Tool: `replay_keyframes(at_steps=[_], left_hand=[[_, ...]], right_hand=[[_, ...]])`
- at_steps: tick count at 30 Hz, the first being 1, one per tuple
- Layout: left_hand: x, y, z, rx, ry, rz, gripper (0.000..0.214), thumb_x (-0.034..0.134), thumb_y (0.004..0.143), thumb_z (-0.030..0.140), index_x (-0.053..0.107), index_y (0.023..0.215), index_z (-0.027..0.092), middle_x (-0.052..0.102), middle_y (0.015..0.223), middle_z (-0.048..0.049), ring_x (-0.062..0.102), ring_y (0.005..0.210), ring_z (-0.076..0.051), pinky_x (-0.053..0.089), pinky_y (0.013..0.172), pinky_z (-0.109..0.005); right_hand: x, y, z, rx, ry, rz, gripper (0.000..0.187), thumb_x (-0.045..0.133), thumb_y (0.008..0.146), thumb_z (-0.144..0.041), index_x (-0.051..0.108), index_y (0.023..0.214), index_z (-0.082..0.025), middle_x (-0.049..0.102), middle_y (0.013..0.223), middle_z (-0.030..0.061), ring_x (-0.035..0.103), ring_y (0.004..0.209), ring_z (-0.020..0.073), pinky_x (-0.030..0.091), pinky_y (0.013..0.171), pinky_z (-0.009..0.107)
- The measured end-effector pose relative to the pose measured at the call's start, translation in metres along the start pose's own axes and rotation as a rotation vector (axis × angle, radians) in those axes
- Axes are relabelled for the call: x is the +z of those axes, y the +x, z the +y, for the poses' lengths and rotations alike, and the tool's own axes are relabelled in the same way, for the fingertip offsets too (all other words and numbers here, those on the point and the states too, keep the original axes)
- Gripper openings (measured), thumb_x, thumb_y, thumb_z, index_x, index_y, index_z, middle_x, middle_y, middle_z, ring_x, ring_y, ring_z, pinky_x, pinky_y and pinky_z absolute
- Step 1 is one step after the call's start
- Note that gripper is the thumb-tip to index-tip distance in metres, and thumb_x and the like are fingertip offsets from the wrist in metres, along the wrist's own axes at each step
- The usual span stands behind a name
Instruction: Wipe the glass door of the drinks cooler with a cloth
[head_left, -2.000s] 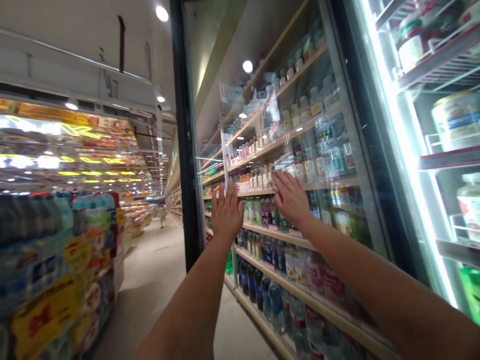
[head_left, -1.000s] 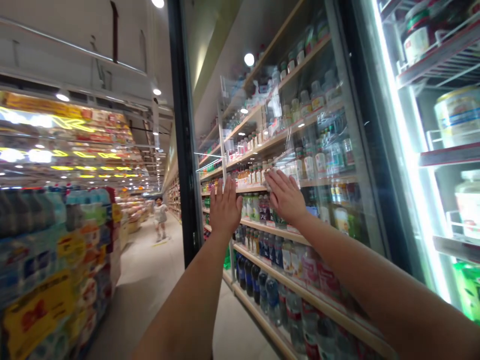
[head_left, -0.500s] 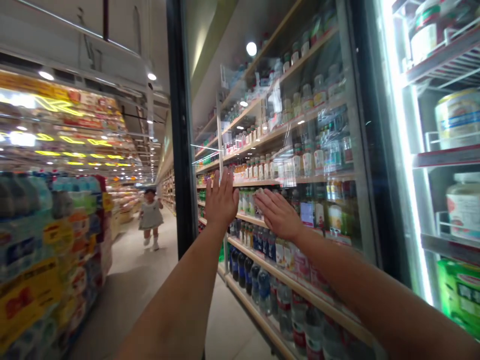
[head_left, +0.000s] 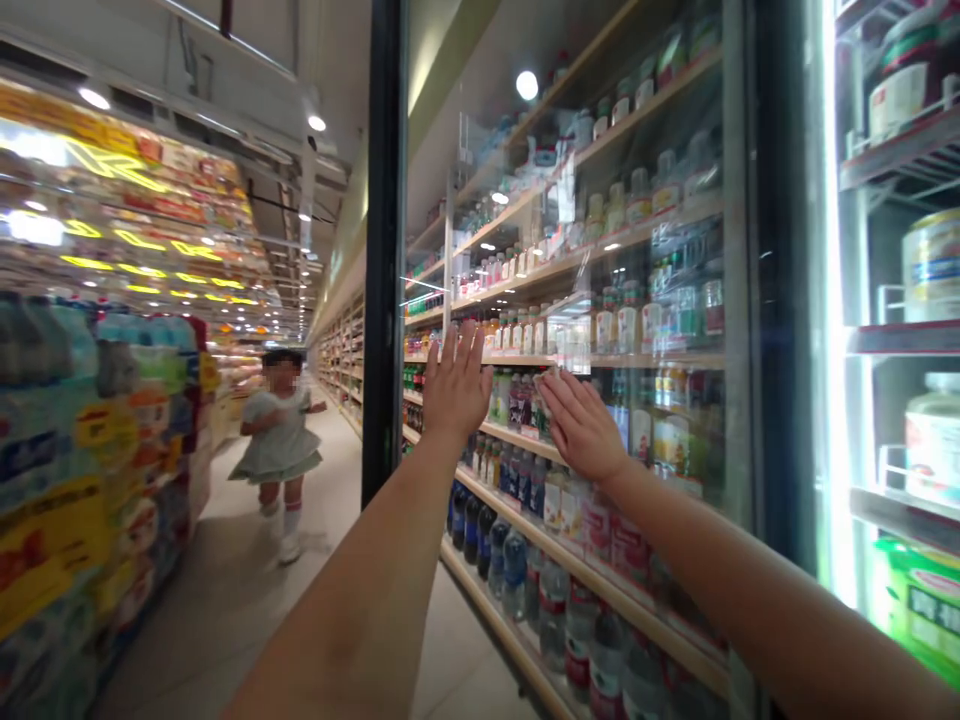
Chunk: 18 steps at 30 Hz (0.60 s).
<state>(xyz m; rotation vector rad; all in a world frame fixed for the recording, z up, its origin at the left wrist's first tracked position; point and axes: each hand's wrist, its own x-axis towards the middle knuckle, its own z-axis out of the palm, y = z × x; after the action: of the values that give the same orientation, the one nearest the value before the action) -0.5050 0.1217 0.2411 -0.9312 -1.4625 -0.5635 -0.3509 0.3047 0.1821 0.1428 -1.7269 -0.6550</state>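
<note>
Both my arms reach forward to a glass fridge door [head_left: 652, 200] with a black frame [head_left: 382, 250] that stands swung out into the aisle. My left hand [head_left: 456, 385] lies flat on the glass near the door's free edge, fingers spread and pointing up. My right hand [head_left: 579, 428] presses flat on the glass just to its right, fingers together and pointing up-left. Neither hand holds anything. Through the glass I see shelves of bottled drinks [head_left: 517, 560].
The lit fridge interior [head_left: 900, 300] with jars and tubs on wire shelves is at the right. A stack of packed water bottles [head_left: 90, 470] lines the left of the aisle. A child in a light dress [head_left: 281, 450] comes along the aisle floor toward me.
The child has run nearer along the aisle. The door and my view have shifted, and both hands have stayed flat on the glass, sliding slightly.
</note>
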Motion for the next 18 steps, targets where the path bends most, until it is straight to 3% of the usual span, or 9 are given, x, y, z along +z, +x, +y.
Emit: replay_keyframes(at_steps=[6, 18], left_hand=[[-0.003, -0.0005, 0.001, -0.009, 0.005, -0.016, 0.059, 0.039, 0.105, 0.032, 0.033, 0.16, 0.014, 0.029, 0.167, -0.0079, 0.019, 0.157, -0.03, 0.015, 0.13, -0.052], [-0.0022, -0.001, 0.001, 0.002, 0.013, -0.015, 0.059, 0.04, 0.105, 0.032, 0.032, 0.16, 0.013, 0.028, 0.167, -0.008, 0.02, 0.157, -0.031, 0.015, 0.13, -0.053]], right_hand=[[0.0012, -0.0056, -0.0049, -0.075, -0.014, -0.011, 0.073, 0.048, 0.096, -0.017, 0.02, 0.164, -0.017, 0.044, 0.16, 0.0084, 0.032, 0.152, 0.0292, 0.034, 0.12, 0.049], [0.0017, -0.0072, -0.0076, -0.067, -0.026, -0.014, 0.073, 0.049, 0.096, -0.017, 0.021, 0.164, -0.016, 0.044, 0.159, 0.0091, 0.033, 0.152, 0.0299, 0.035, 0.12, 0.049]])
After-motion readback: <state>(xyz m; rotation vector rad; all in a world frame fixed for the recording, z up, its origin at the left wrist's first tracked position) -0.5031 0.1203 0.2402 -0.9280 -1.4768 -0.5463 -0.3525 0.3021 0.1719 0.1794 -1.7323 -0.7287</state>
